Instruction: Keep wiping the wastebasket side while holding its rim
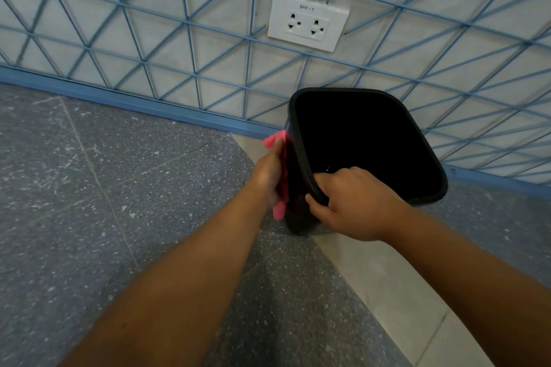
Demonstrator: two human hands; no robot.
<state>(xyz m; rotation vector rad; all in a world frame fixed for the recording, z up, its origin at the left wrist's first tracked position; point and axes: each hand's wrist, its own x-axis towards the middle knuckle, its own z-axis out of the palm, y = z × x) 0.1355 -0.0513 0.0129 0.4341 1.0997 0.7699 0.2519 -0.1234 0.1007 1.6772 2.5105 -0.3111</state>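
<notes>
Off to the left of my fingers stretches the speckled grey floor (104,173), running back to a blue skirting strip (119,98) at the foot of the wall.

My left hand (269,176) holds a pink cloth (281,176) flat against the outer left side of the black bin (366,146). My fingers lie close together along the cloth, pressing it to the plastic; the cloth pokes out beyond my fingertips and hangs below the heel of my palm. How my thumb sits there I cannot tell.

Just right of those fingers, my right hand (354,202) grips the bin's near rim: the fingers are curled over the edge into the dark inside, and the thumb pinches the outer wall from below. The bin is tilted, its open mouth turned up toward me, its base near a pale floor strip (372,277) that runs under my right wrist.

Above and beyond my fingers, a white double socket (308,21) labelled 9PP-7 sits on the wall (447,39), which is crossed by a blue triangular grid.
</notes>
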